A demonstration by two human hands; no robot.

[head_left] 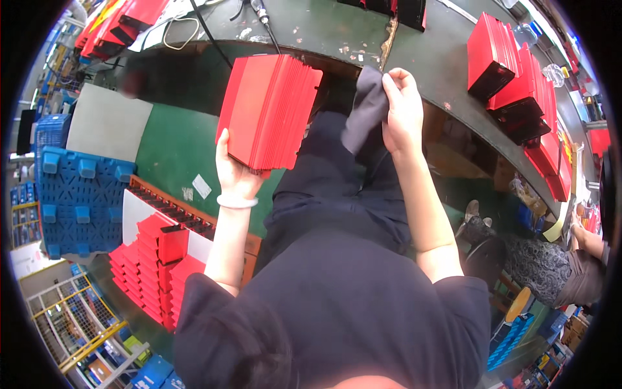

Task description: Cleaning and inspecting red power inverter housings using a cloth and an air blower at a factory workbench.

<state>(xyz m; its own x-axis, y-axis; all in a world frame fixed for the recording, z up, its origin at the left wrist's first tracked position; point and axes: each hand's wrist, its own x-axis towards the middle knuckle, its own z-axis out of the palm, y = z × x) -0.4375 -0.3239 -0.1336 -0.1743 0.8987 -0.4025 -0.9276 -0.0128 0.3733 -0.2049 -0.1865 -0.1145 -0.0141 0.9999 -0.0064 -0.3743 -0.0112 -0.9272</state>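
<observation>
In the head view the fisheye rim darkens the corners and bends the desk (447, 65) into an arc, so its far edge is cut off at the top. The person's lap and dark clothing hide the floor directly below the hands. What lies beneath the stack on its underside cannot be made out.

The left hand (234, 170) grips a stack of flat red folded cartons (269, 110) from below, fingers closed around its near lower corner; the stack is held in the air in front of the desk's near edge, tilted, its many thin edges fanned toward the camera. The right hand (403, 107) is clenched on a dark grey cloth (364, 107), which hangs down just right of the stack, near it but apart. A pale bracelet (236, 202) circles the left wrist.

On the desk's right end, more red boxes (512, 71) stand in a row, some with dark open ends. Other red boxes (113, 26) lie at the far left corner beside a pale cable loop (181, 32). On the floor to the left sits a blue plastic pallet (78, 194), and nearer, stacked red cartons (152, 272). Another person's patterned sleeve (544, 266) shows at lower right.
</observation>
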